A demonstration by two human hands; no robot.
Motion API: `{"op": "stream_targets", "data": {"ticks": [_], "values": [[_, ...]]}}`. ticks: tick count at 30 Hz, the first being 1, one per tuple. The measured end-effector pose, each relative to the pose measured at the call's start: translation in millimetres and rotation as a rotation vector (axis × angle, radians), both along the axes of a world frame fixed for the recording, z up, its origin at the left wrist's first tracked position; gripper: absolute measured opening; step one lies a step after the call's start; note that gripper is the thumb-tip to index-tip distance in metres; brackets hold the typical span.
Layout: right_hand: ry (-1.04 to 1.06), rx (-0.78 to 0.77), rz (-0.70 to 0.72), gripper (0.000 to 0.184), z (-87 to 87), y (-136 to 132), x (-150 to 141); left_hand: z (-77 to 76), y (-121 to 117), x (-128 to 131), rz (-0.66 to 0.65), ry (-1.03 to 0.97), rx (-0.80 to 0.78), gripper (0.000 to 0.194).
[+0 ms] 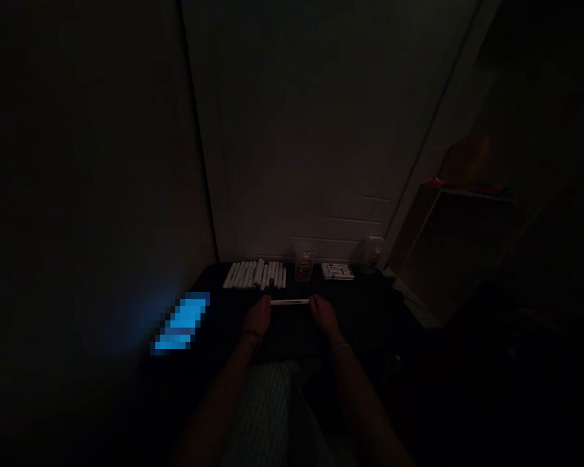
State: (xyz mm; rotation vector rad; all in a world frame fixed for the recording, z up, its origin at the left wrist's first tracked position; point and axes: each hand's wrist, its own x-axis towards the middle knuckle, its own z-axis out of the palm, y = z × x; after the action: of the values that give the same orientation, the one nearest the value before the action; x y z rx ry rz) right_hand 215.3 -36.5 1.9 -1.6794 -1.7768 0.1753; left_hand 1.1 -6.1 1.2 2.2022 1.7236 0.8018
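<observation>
**Holding a white marker [288, 301] level between two hands**

The left hand [257, 316] and right hand [324, 316] each appear clenched on one end of the marker, though the dim light hides how the fingers sit. The marker lies crosswise just above the black tabletop [365, 305], with its printed barrel showing between the hands. It should handle as a light, stiff plastic tube, and its smooth barrel may slip a little, so a firm pinch around the middle or at either end should suit it.

At 12 o'clock, just beyond the hands, a row of white markers [253, 275] lies side by side. Around 1 o'clock stand a clear labelled container [304, 263] and a small printed box [337, 271], with a second clear container [371, 254] farther along. At 9 o'clock, a pixelated blue glow [181, 322] is too blurred to identify. A shelf [460, 194] sits at 2 o'clock.
</observation>
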Motion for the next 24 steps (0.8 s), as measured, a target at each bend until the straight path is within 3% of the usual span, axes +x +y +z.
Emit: {"op": "stream_targets", "data": {"ticks": [11,24], "values": [[0.007,0.023,0.000,0.027,-5.1,4.5,1.4,0.3,-0.6,-0.6,0.020,-0.024,-0.016,0.024],[0.045,-0.009,-0.015,0.028,1.4,1.0,1.4,3.3,-2.3,-1.3,-0.020,-0.119,-0.002,0.024]]}}
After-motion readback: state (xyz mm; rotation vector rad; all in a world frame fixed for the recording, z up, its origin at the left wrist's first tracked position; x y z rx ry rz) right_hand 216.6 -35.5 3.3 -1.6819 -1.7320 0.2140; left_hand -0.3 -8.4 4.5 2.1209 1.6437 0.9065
